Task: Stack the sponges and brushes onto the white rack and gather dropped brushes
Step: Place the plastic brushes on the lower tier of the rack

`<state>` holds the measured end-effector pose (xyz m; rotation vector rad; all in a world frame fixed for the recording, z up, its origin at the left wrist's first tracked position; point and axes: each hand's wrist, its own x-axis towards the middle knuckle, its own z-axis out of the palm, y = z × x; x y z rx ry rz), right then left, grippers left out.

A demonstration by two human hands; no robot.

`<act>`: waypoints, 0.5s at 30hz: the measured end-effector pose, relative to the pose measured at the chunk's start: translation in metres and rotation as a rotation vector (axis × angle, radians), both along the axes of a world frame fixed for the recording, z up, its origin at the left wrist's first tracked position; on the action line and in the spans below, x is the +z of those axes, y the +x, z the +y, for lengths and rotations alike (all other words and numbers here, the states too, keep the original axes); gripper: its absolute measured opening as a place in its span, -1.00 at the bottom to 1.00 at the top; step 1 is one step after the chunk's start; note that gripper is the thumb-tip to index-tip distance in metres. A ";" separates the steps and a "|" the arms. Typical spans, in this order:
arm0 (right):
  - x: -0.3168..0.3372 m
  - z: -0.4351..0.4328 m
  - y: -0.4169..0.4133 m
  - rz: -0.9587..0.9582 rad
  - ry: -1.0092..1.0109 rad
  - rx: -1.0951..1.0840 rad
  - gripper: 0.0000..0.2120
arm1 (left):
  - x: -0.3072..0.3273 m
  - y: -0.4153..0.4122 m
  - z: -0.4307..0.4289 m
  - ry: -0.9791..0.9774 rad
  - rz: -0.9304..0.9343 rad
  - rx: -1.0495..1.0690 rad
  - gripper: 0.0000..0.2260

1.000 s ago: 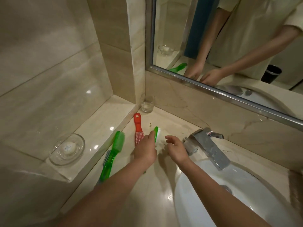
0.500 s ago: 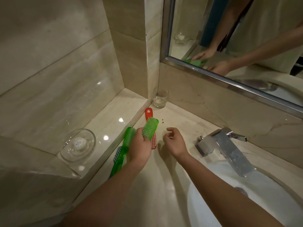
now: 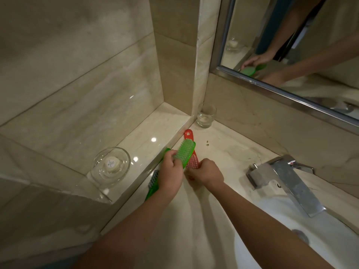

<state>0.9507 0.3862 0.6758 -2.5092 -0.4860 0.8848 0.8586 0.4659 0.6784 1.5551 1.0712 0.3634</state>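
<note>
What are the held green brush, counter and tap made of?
Held green brush: translucent plastic, probably; light shows through back and bristles.
Counter: polished stone or stone-look slab; veining, glossy glints.
Tap: chromed metal, dull-spotted; mirror-like sheen.

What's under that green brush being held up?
A red brush lies on the counter beneath the green brush in the left hand. Its handle tip and some bristles show; its middle is covered; the right hand hides its near end.

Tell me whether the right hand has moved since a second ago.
Yes. The right hand has moved left, away from the faucet, and its fingers now curl onto the red brush.
</note>
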 end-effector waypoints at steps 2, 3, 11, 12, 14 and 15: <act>0.000 -0.010 -0.004 -0.004 0.011 0.008 -0.69 | 0.004 -0.002 -0.005 -0.017 -0.034 -0.009 -0.79; 0.001 -0.016 -0.006 -0.008 0.048 -0.006 -0.70 | 0.007 -0.002 -0.008 -0.027 -0.052 -0.011 -0.80; 0.041 -0.077 -0.026 0.074 0.500 -0.266 -0.85 | 0.031 -0.004 -0.043 0.042 -0.088 -0.101 -0.66; 0.049 -0.086 -0.029 0.066 0.537 -0.291 -0.86 | 0.036 -0.004 -0.050 0.049 -0.098 -0.107 -0.65; 0.063 -0.105 -0.036 0.058 0.618 -0.343 -0.91 | 0.045 -0.007 -0.064 0.070 -0.135 -0.124 -0.67; 0.070 -0.115 -0.040 0.059 0.658 -0.370 -0.95 | 0.049 -0.009 -0.072 0.084 -0.152 -0.138 -0.69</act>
